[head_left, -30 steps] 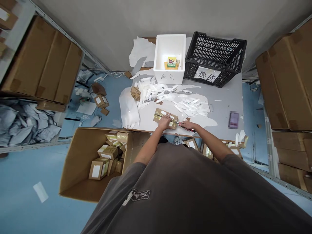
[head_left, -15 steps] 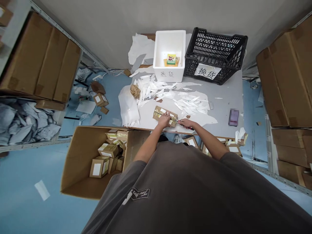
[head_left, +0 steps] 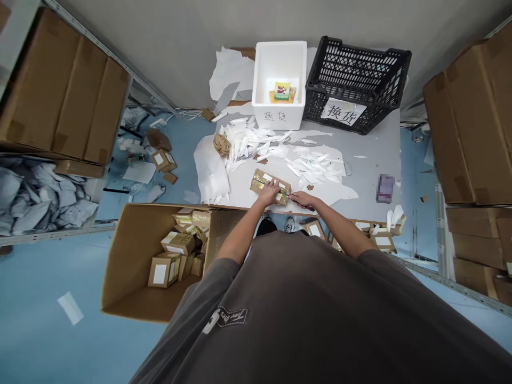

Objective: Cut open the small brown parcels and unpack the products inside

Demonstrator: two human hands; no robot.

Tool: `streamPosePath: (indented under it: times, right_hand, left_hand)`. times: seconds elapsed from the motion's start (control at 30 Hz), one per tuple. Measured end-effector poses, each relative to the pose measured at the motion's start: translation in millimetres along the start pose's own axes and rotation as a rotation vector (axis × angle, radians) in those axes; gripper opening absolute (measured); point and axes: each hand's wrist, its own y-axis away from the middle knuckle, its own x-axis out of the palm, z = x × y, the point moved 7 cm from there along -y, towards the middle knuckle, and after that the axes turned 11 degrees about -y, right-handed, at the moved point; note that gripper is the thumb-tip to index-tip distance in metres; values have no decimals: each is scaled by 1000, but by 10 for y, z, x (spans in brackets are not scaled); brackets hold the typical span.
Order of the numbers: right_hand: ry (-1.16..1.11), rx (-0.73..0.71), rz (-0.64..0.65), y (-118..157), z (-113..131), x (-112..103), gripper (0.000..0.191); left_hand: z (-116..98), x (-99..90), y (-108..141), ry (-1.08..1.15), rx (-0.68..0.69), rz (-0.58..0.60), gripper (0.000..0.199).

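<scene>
A small taped cardboard box (head_left: 261, 180) lies near the front edge of the table. My left hand (head_left: 270, 192) is on top of it, fingers bent over the box and gripping it. In my right hand (head_left: 301, 199) is a knife (head_left: 309, 207) with a red and black handle, closed in my fingers. Its tip meets the right end of the box, close to my left fingers; how deep the blade sits cannot be made out.
Torn white paper strips (head_left: 316, 166) litter the table (head_left: 370, 152). Behind stand a white foam box (head_left: 279, 114) and a black crate (head_left: 356, 88). A purple blurred item (head_left: 385, 188) lies right. A big carton (head_left: 132, 256) of small parcels is left; shelves flank both sides.
My right hand and the knife have shifted slightly left, closer against the end of the box. My left hand stays on the box. The whole view has tilted a little.
</scene>
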Motion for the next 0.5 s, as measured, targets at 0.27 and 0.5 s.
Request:
streamPosePath:
  times: [0.27, 0.5]
  right_hand:
    - [32, -11, -33, 46, 13, 8, 49]
    - [69, -48, -80, 84, 16, -157, 46]
  left_hand:
    - [-35, -25, 10, -3, 37, 3, 54]
    - [-54, 2, -15, 3, 62, -1, 55]
